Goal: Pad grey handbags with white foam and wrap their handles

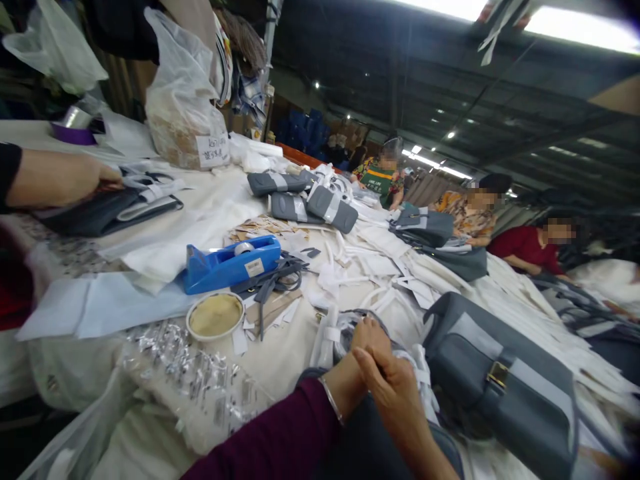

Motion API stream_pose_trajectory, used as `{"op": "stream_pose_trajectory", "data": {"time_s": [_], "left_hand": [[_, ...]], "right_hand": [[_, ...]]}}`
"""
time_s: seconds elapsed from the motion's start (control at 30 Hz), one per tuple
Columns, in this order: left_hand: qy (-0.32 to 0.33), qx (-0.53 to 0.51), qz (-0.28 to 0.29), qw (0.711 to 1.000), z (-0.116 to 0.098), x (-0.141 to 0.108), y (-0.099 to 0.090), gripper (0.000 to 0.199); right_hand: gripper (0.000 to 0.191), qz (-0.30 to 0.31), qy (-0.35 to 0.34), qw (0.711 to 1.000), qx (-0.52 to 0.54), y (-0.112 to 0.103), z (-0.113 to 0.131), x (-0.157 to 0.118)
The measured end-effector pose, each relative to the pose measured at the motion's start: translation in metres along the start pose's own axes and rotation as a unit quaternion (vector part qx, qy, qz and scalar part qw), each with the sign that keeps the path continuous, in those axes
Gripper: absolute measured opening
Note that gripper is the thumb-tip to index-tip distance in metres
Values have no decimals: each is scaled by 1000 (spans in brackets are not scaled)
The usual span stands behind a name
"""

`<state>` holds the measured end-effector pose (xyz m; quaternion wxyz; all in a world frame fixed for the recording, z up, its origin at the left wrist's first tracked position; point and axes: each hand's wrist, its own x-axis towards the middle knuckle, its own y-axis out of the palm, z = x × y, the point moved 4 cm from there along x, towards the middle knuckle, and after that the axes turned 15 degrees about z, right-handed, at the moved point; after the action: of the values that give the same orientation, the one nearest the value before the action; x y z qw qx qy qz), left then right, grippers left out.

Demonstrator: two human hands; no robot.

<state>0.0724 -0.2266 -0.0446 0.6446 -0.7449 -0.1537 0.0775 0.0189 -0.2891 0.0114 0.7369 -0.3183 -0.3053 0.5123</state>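
Observation:
My left hand (pixel 371 339), below a purple sleeve and a bracelet, is closed over the top of a dark grey bag (pixel 367 433). Crossing close against it, my right hand (pixel 397 387) has its thumb by the left wrist and its other fingers bent and partly hidden. What either hand grips is too hidden to make out. White wrapping (pixel 423 373) and clear plastic surround the hands on the bag. Just to the right lies another dark grey bag (pixel 520 393) with a gold buckle and pale protective strips.
A blue tape dispenser (pixel 233 263), a round tub (pixel 215 316) and strap scraps lie left of centre. Wrapped grey pieces (pixel 333 208) sit farther back. Another person's hand (pixel 65 177) touches a dark bag at left. Several people work at the far side.

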Motion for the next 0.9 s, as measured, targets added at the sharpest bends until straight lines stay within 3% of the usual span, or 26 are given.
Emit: {"op": "stream_pose_trajectory", "data": {"time_s": [0.13, 0.23, 0.33, 0.4, 0.47, 0.53, 0.6, 0.9], "left_hand": [[-22, -26, 55, 998, 2, 3, 5, 21], [-12, -29, 68, 997, 0, 4, 4, 25], [-8, -25, 73, 997, -1, 2, 4, 26], [-8, -19, 73, 997, -2, 1, 3, 26], [-10, -13, 74, 997, -3, 0, 2, 26], [-13, -6, 77, 997, -4, -1, 0, 26], [-15, 1, 82, 996, -5, -2, -2, 26], [3, 53, 104, 993, -5, -15, -11, 33]], "right_hand": [[29, -29, 15, 993, -113, 10, -19, -72], [17, -113, 42, 967, -223, 6, -46, -111], [54, -200, 130, 936, -258, -7, -82, -136], [73, -193, 187, 946, -180, -12, -103, -143], [76, -150, 247, 955, -66, -11, -117, -144], [73, -116, 300, 947, 16, -7, -119, -143], [73, -123, 318, 939, 44, -6, -112, -142], [62, -188, 271, 941, 73, -3, -74, -145]]}}
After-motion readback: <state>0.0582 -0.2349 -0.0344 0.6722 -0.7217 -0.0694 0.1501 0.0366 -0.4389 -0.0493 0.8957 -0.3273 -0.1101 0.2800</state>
